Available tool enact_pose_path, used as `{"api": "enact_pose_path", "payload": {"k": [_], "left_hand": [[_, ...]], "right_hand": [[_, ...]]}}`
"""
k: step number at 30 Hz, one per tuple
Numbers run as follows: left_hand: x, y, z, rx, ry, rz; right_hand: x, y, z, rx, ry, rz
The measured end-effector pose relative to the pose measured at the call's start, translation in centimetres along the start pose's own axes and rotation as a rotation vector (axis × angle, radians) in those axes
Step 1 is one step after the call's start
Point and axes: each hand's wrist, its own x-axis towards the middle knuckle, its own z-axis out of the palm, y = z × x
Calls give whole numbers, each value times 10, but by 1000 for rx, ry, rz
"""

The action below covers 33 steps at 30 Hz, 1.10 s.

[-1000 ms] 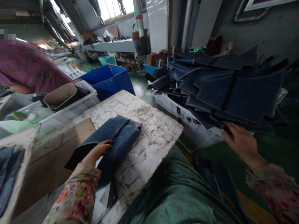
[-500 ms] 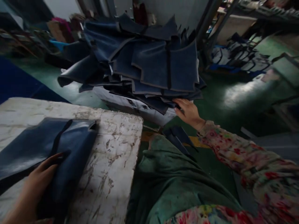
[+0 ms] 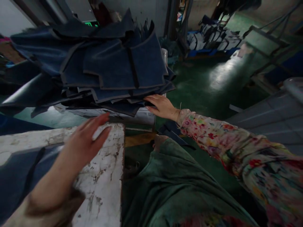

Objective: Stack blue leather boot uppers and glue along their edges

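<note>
A tall stack of dark blue fabric pieces with black trim lies on a white box beyond the table. My right hand reaches under the stack's lower right edge, fingers against the bottom pieces. My left hand is raised above the worn white table, fingers stretched out and holding nothing. A single dark blue piece lies flat on the table at the left, below my left forearm.
My lap is covered by a green apron. A dark piece lies on the green floor near the box. Metal frames and white-and-blue items stand at the back right. A grey bin is at the right.
My left hand has lifted off the blue piece on the table and moved toward the stack. The view has swung right. My right hand stays under the stack's edge.
</note>
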Motion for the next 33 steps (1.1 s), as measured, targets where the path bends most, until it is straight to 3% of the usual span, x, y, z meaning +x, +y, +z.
{"api": "enact_pose_path", "payload": {"k": [2, 4, 7, 10, 13, 16, 18, 21, 27, 33], "left_hand": [[52, 45, 32, -17, -9, 224], [93, 77, 63, 70, -75, 322], [129, 98, 93, 286, -181, 353], [147, 102, 103, 462, -322, 419], [159, 104, 105, 553, -400, 526], [163, 107, 110, 585, -392, 496], [163, 109, 112, 597, -397, 447], [161, 109, 114, 597, -450, 420], [165, 107, 114, 627, -520, 386], [179, 110, 110, 572, -728, 387]], "right_hand": [[-1, 3, -11, 142, 21, -59], [-14, 7, -25, 278, 132, -57], [-70, 21, -38, 399, 286, 124], [-171, 46, -31, 433, 218, 365], [-295, 64, -7, 471, 149, 751], [-400, 59, 20, 441, 149, 1081], [-445, 46, 37, 466, 142, 1231], [-471, 31, 56, 519, 92, 1294], [-453, 42, 72, 548, -140, 1184], [-460, 44, 84, 567, -351, 1239]]}}
